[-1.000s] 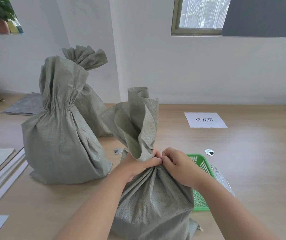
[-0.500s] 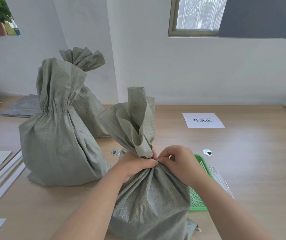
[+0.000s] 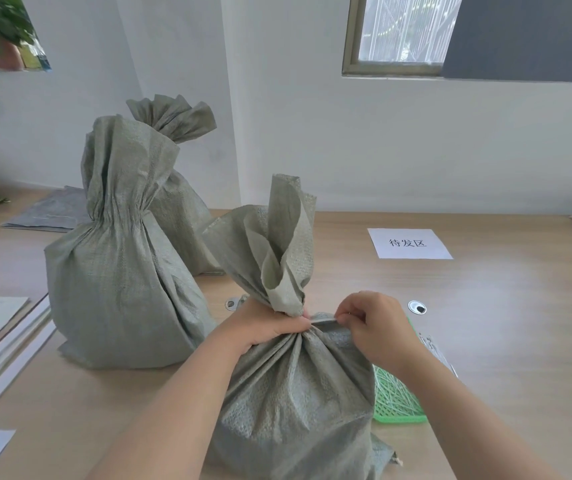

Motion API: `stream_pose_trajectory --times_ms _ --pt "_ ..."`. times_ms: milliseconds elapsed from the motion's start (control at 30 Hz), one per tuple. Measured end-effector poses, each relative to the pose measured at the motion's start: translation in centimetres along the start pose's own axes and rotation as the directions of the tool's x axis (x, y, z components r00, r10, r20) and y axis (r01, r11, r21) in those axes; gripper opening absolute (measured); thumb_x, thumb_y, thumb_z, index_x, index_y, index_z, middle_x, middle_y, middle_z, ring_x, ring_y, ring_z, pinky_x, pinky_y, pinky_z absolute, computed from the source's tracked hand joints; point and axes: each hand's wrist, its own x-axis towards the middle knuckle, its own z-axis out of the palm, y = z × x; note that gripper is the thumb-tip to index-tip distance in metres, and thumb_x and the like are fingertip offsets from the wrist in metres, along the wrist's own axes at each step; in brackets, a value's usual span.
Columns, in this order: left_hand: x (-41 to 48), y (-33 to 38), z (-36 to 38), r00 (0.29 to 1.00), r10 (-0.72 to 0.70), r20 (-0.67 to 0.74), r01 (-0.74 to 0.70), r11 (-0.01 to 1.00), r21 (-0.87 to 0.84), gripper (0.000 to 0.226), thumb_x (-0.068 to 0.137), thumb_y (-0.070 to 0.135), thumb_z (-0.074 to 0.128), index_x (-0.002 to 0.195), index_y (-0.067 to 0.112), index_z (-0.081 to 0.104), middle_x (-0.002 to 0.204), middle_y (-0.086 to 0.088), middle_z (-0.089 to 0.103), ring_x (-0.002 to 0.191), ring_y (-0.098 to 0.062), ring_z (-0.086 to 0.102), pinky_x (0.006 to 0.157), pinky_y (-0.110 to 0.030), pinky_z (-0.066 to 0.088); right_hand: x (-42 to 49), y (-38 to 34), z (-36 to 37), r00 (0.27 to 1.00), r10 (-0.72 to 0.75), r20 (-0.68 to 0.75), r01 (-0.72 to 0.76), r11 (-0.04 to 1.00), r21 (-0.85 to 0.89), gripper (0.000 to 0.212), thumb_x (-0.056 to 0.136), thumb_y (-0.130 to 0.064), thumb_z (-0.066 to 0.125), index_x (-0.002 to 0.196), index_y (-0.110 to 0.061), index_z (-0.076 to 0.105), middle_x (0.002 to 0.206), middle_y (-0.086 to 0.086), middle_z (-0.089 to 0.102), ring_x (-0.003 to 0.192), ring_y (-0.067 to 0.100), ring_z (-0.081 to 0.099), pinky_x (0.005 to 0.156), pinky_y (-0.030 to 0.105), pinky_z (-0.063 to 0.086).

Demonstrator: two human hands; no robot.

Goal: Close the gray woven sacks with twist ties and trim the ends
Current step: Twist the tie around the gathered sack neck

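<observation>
Gray woven plastic cloth makes up the nearest sack [image 3: 295, 403], which stands at the near edge of the wooden table [image 3: 485, 323], full and rounded below, gathered to a narrow neck with a loose flap rising above it. The weave looks stiff and a little slick, so the pleats will likely spring open if the neck is let go; the bulk below seems heavy enough to stay put while the top is worked. The best hold is right at the gathered neck, where the cloth is bunched tight.

The left hand [image 3: 267, 327] is wrapped closed around that neck, squeezing the pleats together. The right hand [image 3: 371, 327], just right of the neck, pinches between thumb and fingertips the end of a thin pale twist tie [image 3: 322, 319] that runs to the neck. The tie looks thin and bendable, easy to lose from the fingers; I judge it is being wrapped or twisted, not yet trimmed.

Touching the sack's right side, a green basket [image 3: 398, 400] holds more pale ties. Left of the sack stands a second sack [image 3: 118, 271] with its neck already cinched, and a third sack [image 3: 177, 188] behind that. Beyond the nearest sack, to the right, lies a paper label [image 3: 411, 242].
</observation>
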Motion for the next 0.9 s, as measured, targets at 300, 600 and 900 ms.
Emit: stream_pose_trajectory --times_ms 300,600,900 --pt "-0.3 0.8 0.2 0.999 0.036 -0.015 -0.037 0.998 -0.044 0.022 0.077 0.02 0.085 0.095 0.029 0.076 0.098 0.013 0.077 0.097 -0.001 0.069 0.088 -0.022 0.052 1.2 -1.9 1.0 0.943 -0.217 0.254 0.294 0.9 -0.322 0.019 0.093 -0.026 0.051 0.102 -0.029 0.067 0.095 -0.002 0.067 0.09 0.027 0.063 0.073 0.039 0.053" --pt "-1.7 0.3 0.5 0.993 -0.054 -0.103 0.044 0.994 -0.098 0.028 0.058 0.035 0.074 0.081 0.02 0.065 0.085 0.004 0.068 0.09 -0.015 0.065 0.089 -0.037 0.056 2.1 -2.2 2.0 0.899 -0.299 0.318 0.415 0.815 -0.405 0.035 0.092 -0.042 0.04 0.068 -0.018 0.046 0.065 0.005 0.055 0.065 0.032 0.049 0.055 0.033 0.037" --pt "-0.2 -1.7 0.6 0.999 -0.04 -0.012 0.039 0.997 -0.072 0.043 0.075 0.058 0.07 0.1 0.023 0.071 0.103 0.004 0.071 0.106 -0.013 0.066 0.098 -0.033 0.053 1.7 0.1 2.9 0.895 -0.424 0.137 0.441 0.801 -0.404 0.035 0.076 -0.038 0.037 0.051 -0.014 0.037 0.041 -0.002 0.026 0.04 0.026 0.029 0.038 0.025 0.026"
